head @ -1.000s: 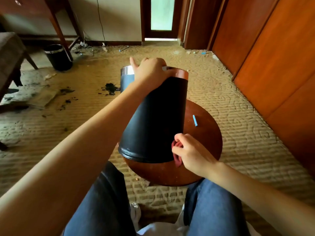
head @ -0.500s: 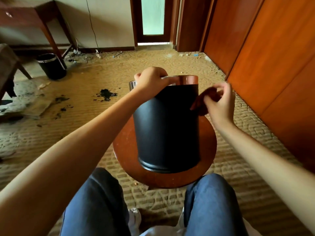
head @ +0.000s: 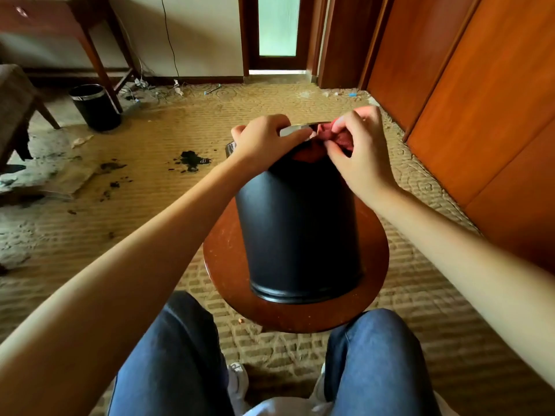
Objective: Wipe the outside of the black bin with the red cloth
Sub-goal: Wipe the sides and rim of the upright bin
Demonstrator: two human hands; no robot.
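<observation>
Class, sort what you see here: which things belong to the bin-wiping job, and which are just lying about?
Belonging to the job: black bin, its rim gripped by the left hand; red cloth, pinched in the right hand.

Lying about: second bin, far left; dark debris on the carpet; loose cables.

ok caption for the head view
Left hand grips the black bin while the right hand pinches the red cloth

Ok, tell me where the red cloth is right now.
Head view, right of centre: the red cloth is bunched in the right hand at the top rim of the black bin, beside the left hand gripping that rim.
</observation>
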